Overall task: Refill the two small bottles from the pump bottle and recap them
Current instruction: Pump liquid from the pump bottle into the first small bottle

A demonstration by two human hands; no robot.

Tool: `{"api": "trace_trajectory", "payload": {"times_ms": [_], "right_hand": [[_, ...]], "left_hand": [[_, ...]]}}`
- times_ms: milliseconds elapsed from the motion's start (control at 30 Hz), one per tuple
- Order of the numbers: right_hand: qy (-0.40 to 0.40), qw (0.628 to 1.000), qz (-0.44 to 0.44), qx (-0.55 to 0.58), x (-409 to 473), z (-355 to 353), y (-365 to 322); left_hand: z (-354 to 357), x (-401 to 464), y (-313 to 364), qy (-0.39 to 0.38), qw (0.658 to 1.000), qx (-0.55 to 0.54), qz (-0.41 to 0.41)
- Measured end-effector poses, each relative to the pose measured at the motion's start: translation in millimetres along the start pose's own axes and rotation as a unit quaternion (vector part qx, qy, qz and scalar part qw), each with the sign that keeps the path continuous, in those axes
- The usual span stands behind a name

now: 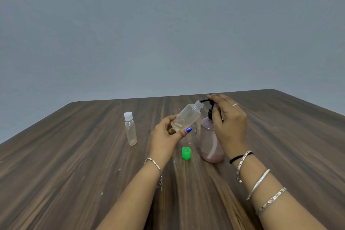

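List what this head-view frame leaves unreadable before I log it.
1. Pump head top: covered by the right hand; whether it is pressed down cannot be told.
2. Nozzle tip at the open bottle mouth: too small to tell whether liquid flows.
3. Fill level in the capped bottle: its cloudy wall hides it.
4. Left hand fingers: behind the open bottle.

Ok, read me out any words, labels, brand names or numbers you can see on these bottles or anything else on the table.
None: no readable text anywhere.
Pump bottle: plain pinkish plastic, no label showing.
Open small bottle held in the left hand: clear, unlabelled.
White-capped small bottle: no print visible.
Green cap: plain.
Table: wood grain only.
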State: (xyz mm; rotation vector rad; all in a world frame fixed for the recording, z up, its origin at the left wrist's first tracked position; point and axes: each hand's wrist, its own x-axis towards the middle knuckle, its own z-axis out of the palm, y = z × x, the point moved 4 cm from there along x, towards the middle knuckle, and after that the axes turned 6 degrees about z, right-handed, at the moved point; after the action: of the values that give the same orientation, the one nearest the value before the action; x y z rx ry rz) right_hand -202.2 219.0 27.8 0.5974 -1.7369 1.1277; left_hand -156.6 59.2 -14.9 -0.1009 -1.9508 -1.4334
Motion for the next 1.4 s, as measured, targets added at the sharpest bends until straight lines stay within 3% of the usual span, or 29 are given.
{"api": "trace_trajectory", "payload": {"times_ms": [1400], "right_hand": [[-0.027,0.998,-0.023,-0.046,-8.1,6.8,7.1]], "left_hand": [[3.1,-2.2,-2.9,-0.028,0.999,-0.017,0.002]]}}
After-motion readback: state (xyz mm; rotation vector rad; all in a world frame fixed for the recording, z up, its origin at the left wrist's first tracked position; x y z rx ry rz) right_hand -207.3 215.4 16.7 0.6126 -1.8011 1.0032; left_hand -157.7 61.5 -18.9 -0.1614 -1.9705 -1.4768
